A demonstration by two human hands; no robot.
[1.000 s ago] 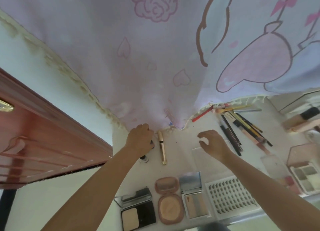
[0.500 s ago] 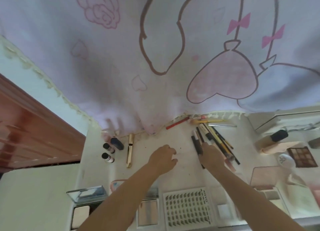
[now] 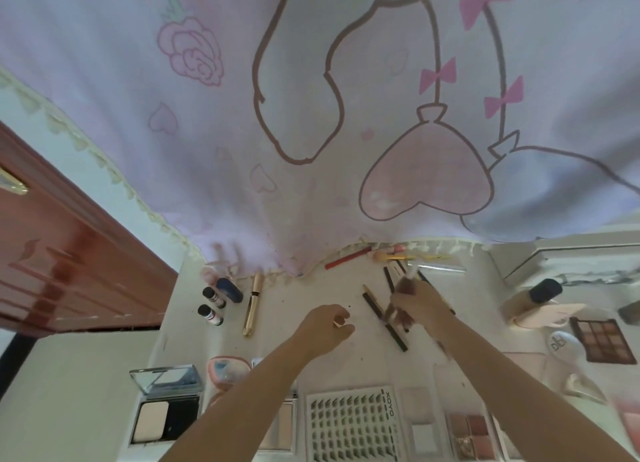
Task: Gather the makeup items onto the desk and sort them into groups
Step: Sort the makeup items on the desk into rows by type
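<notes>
Right of the middle of the frame, the right hand (image 3: 414, 304) has its fingers wrapped around a bunch of pencils (image 3: 398, 309) on the tabletop (image 3: 311, 288), light, stiff, rolly sticks best held mid-length, while the left hand (image 3: 325, 326) curls loosely, empty.

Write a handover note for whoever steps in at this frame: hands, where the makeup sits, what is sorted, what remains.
Right hand: grip around several slim pencil-like sticks, blurred, over the white desk.
Left hand: loosely curled, holding nothing visible.
Done, apparently: small dark-capped bottles and gold tube grouped far left; open compacts and white lash tray along the near edge.
Left: loose black pencil, red pencil and sticks by the curtain hem; brown eyeshadow palette and foundation bottle at right.
</notes>
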